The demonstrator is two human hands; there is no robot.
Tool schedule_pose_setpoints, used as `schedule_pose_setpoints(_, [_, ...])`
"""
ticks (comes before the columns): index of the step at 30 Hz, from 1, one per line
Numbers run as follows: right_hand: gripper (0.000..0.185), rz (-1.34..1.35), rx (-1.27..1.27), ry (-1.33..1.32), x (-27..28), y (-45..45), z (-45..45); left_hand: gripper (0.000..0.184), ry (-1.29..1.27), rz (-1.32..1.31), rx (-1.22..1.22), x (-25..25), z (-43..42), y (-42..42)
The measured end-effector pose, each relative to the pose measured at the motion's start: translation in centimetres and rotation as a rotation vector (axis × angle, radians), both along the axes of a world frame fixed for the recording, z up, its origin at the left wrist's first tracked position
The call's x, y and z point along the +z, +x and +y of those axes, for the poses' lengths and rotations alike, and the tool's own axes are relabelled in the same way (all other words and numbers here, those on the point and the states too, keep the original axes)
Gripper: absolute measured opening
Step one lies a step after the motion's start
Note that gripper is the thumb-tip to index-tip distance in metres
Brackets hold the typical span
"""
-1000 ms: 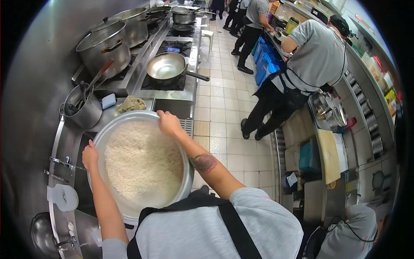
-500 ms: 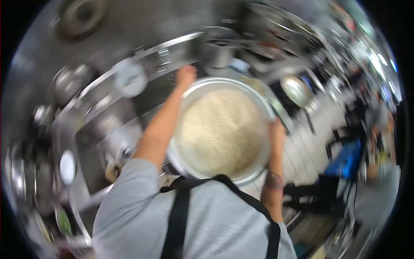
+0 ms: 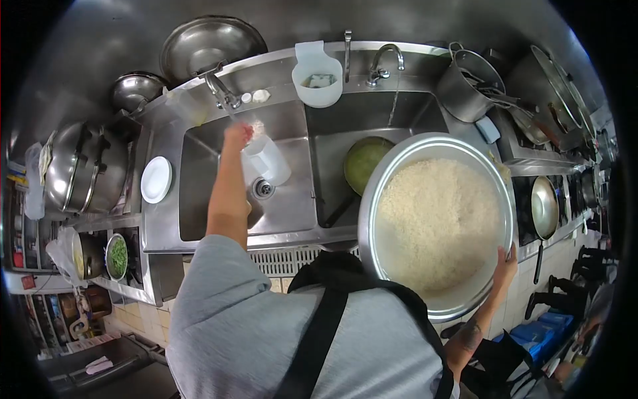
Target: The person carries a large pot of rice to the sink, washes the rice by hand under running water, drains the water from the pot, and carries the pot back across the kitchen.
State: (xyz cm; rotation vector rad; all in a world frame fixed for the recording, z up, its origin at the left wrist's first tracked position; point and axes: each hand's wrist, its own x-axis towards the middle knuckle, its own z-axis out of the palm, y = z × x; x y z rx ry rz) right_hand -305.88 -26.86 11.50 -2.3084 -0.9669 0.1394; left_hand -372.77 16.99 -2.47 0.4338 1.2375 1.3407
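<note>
A large round metal pot (image 3: 391,256) filled with pale rice (image 3: 438,226) tilts at my right, overlapping the right sink basin. My right hand (image 3: 506,263) is closed on its lower right rim. My left hand (image 3: 236,137) reaches over the left sink basin (image 3: 199,199), below the left faucet (image 3: 222,93). Motion smears its fingers, and a small red and white patch beside them is unclear. Close to that hand a white translucent container (image 3: 269,161) lies in the basin, near the drain (image 3: 263,189); I cannot tell whether the hand touches it.
Water runs from the right faucet (image 3: 389,56) into the right basin, where a pan of greenish liquid (image 3: 365,163) sits. A white plastic container (image 3: 319,86) hangs between the basins. A white plate (image 3: 157,179) lies left; a frying pan (image 3: 545,206) is right. People stand at lower right.
My left hand has left the pot's rim and moved left over the left basin. The pot has shifted right in view, with my right hand still on it. The view has turned toward the sinks.
</note>
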Motion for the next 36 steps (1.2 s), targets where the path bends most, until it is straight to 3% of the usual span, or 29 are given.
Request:
schedule_pose_setpoints(2, [0.045,-0.070,-0.017,-0.048,0.1,0.1,0.5,0.014,0.018,-0.137,0.000,1.3,1.4,-2.6])
schedule_pose_setpoints(4, [0.046,0.014,-0.062,-0.077,0.1,0.5,0.8,0.024,0.088,-0.407,0.015,3.8,2.5,-4.4])
schedule_pose_setpoints(5, [0.045,0.060,-0.062,-0.065,-0.2,0.8,0.7,0.024,0.075,-0.406,0.012,4.5,3.3,-5.1])
schedule_pose_setpoints(7, [0.044,0.114,-0.023,-0.006,-0.9,1.4,0.3,0.019,-0.225,0.423,0.147,5.1,4.9,-6.7])
schedule_pose_setpoints(10, [0.041,0.149,-0.032,0.038,-2.2,2.0,-0.4,0.025,-0.075,0.566,-0.054,-0.7,9.0,-13.1])
schedule_pose_setpoints(11, [0.040,0.135,-0.019,0.029,-2.4,2.3,-0.7,0.025,-0.086,0.573,-0.066,-1.1,9.5,-13.1])
schedule_pose_setpoints(13, [0.038,0.120,-0.019,-0.015,-2.4,2.5,-1.0,0.029,-0.029,0.294,0.143,-1.9,10.7,-12.2])
schedule_pose_setpoints(16, [0.039,0.038,-0.013,-0.008,-1.8,2.1,-0.3,0.018,0.111,0.121,-0.069,-1.3,10.6,-10.7])
schedule_pose_setpoints(23, [0.036,0.049,-0.042,-0.004,-1.4,1.4,0.2,0.016,0.129,0.264,-0.148,-3.7,13.3,-13.2])
schedule_pose_setpoints(29, [0.035,0.055,-0.035,0.071,-2.7,2.0,-0.8,0.014,0.084,0.241,-0.159,-2.3,13.2,-12.4])
schedule_pose_setpoints(32, [0.036,0.012,-0.051,0.046,-2.4,1.9,-0.5,0.019,0.143,0.269,-0.080,-2.9,12.3,-10.7])
schedule_pose_setpoints(34, [0.037,-0.033,-0.102,-0.044,-1.9,1.9,-0.4,0.024,0.036,0.448,0.140,-2.6,10.0,-8.5])
schedule_pose_setpoints(36, [0.038,-0.015,-0.196,-0.181,-0.9,1.2,0.5,0.020,0.021,0.594,0.212,-5.5,8.3,-7.8])
